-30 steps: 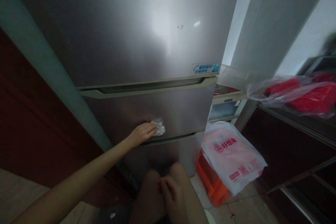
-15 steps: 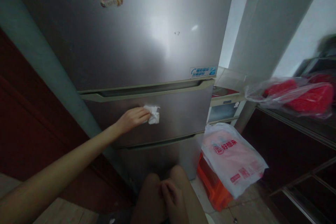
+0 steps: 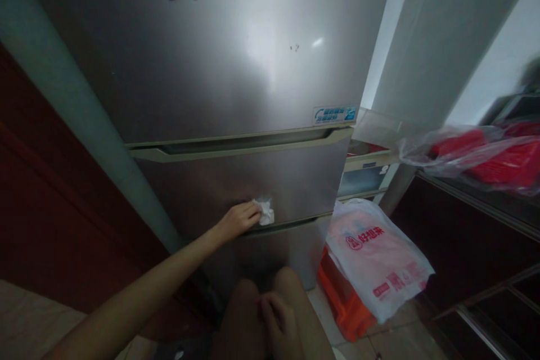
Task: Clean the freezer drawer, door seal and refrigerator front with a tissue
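Observation:
A crumpled white tissue (image 3: pixel 265 212) is pinched in the fingers of my left hand (image 3: pixel 239 219). The tissue lies against the middle drawer front (image 3: pixel 304 180) of a silver refrigerator (image 3: pixel 202 67), low down, just above the gap over the bottom drawer (image 3: pixel 297 253). My left arm reaches in from the lower left. Between my bent knees (image 3: pixel 243 304) rests my right hand (image 3: pixel 278 318), its fingers curled together, with nothing visible in them. Part of its fingers is hidden from view.
An orange crate (image 3: pixel 343 304) stands right of the refrigerator, with a white printed plastic bag (image 3: pixel 379 259) over it. Clear plastic with red contents (image 3: pixel 498 154) juts from the right, above dark cabinets (image 3: pixel 468 236). A dark red door panel (image 3: pixel 54 197) borders the left side.
My left hand has slid the tissue down and to the right across the middle drawer front. My right hand stays between the knees. The view has shifted slightly.

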### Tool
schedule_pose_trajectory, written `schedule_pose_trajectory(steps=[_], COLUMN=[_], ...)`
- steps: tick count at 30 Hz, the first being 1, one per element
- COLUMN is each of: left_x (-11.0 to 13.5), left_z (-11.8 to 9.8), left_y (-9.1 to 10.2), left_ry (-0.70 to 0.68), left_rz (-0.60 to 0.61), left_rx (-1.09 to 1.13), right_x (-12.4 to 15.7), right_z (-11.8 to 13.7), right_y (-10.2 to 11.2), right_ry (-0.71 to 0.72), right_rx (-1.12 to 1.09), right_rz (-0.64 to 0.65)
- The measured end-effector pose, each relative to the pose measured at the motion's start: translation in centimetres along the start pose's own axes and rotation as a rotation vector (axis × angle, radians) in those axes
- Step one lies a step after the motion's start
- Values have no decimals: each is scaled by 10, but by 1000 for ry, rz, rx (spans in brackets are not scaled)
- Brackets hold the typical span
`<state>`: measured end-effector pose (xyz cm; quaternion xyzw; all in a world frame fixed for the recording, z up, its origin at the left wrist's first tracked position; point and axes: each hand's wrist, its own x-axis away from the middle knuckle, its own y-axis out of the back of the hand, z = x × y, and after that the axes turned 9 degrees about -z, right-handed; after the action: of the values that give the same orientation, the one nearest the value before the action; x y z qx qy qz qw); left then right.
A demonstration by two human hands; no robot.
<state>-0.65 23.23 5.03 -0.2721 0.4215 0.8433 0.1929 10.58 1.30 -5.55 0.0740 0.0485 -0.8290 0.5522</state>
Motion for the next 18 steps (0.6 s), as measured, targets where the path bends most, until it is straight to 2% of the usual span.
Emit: schedule_pose_trajectory(steps=[4, 7, 9, 11, 14, 16, 18], left_x=[26, 30, 28, 24, 12, 0, -14], left_z=[-22, -23, -16, -4, 24, 47, 69], left_y=[-25, -26, -20, -6, 28, 56, 81], left_ry=[-86, -141, -181, -203, -176, -110, 45], left_rz=[12, 41, 61, 75, 80, 51, -22], left_rx=[12, 28, 41, 43, 2, -45, -66], right_x=[-3, -21, -45, -79, -134, -167, -193], right_z=[-1, 14, 30, 49, 77, 95, 111], right_y=[5, 13, 21, 32, 49, 57, 62], right_ry=[69, 103, 158, 281, 511, 664, 767], right_rx=[13, 29, 48, 65, 132, 215, 307], right_rz=[-57, -60, -55, -126, -261, -319, -377])
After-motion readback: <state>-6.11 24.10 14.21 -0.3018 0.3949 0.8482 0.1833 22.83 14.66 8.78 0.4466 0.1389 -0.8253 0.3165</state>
